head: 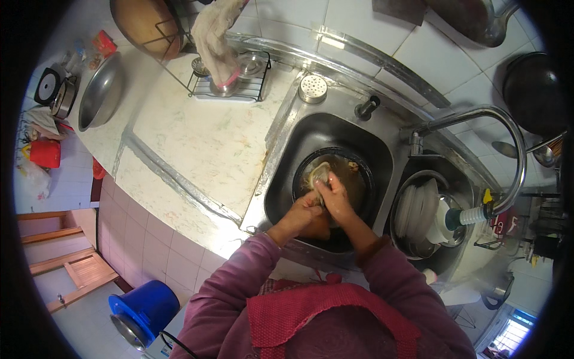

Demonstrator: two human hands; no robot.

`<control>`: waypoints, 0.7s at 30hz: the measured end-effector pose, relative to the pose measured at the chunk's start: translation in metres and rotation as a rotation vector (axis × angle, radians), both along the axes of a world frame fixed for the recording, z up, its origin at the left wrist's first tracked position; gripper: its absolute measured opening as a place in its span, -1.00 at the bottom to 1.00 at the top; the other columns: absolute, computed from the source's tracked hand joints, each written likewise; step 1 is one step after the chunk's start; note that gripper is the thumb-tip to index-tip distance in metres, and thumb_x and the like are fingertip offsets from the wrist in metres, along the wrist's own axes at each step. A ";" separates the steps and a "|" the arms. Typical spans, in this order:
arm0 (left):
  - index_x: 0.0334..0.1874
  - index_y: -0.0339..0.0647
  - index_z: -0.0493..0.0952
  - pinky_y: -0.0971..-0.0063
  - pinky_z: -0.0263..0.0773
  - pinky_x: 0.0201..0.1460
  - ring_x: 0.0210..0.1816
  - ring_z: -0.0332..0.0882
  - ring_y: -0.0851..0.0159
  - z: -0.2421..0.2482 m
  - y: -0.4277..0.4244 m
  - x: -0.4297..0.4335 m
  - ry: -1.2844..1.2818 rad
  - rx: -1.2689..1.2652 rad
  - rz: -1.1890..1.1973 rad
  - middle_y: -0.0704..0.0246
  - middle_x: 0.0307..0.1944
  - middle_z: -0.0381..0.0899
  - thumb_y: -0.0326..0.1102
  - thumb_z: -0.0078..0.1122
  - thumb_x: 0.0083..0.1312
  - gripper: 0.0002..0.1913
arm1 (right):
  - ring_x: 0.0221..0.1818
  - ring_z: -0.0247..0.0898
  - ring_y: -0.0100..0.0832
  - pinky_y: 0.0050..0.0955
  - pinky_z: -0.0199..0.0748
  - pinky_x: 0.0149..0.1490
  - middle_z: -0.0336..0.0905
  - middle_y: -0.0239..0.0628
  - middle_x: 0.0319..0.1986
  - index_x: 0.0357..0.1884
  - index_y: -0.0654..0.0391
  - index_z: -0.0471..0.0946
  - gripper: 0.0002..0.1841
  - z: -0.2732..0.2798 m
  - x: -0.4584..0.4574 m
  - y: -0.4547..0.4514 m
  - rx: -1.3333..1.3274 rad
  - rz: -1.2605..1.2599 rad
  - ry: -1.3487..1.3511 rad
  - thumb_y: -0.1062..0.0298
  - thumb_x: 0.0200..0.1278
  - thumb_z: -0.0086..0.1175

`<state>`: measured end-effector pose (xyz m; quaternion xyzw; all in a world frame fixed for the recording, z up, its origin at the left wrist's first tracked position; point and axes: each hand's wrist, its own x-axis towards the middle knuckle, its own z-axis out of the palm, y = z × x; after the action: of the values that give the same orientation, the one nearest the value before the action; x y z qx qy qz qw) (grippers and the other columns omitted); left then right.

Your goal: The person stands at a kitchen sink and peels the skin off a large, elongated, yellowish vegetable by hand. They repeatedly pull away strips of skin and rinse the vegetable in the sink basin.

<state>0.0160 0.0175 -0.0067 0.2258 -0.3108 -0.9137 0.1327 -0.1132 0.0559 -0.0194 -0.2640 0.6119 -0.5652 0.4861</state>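
Note:
Both of my hands meet over a round black pan standing in the left basin of a steel sink. Murky brownish water lies in the pan, with a small brown scrap floating near its far side. My left hand and my right hand grip one pale, wet, crumpled thing between them. Its kind cannot be made out; it could be a loofah scrubber. Under my wrists, at the near side of the basin, is a brown piece, partly hidden by my left hand.
Right of my hands, the second basin holds a steel bowl with stacked white dishes. A curved chrome faucet arches over it. A perforated metal canister stands behind the left basin. On the left counter are a wire rack and a steel basin.

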 end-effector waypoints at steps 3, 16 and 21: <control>0.13 -0.20 0.41 0.57 0.41 0.01 -0.03 0.48 0.46 0.005 -0.002 -0.004 -0.043 0.018 0.001 0.42 -0.03 0.52 -0.54 -0.01 0.29 -0.65 | -0.12 0.35 -0.57 -0.54 0.35 0.01 0.49 -0.42 -0.16 0.02 0.21 0.42 -0.74 -0.006 0.000 -0.010 0.064 -0.175 -0.164 0.38 0.34 0.02; 0.24 -0.18 0.33 0.54 0.46 -0.01 -0.05 0.53 0.36 0.004 -0.011 -0.003 -0.135 0.214 0.015 0.34 -0.02 0.53 -0.51 0.06 0.26 -0.54 | -0.01 0.37 -0.51 -0.52 0.35 0.08 0.47 -0.33 -0.04 0.20 0.23 0.32 -0.59 -0.033 0.008 0.011 0.073 -0.126 -0.020 0.46 0.31 0.01; 0.28 -0.24 0.29 0.56 0.44 0.02 0.00 0.49 0.38 0.001 -0.005 -0.009 -0.259 0.140 0.029 0.34 0.01 0.52 -0.52 0.08 0.25 -0.50 | -0.05 0.45 -0.36 -0.44 0.38 0.06 0.52 -0.14 -0.05 0.16 0.22 0.35 -0.61 -0.031 -0.003 0.002 0.173 -0.285 0.111 0.37 0.31 0.02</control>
<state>0.0068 0.0126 -0.0056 0.3549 -0.2577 -0.8943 0.0884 -0.1166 0.0578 -0.0508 -0.1627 0.7152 -0.5583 0.3876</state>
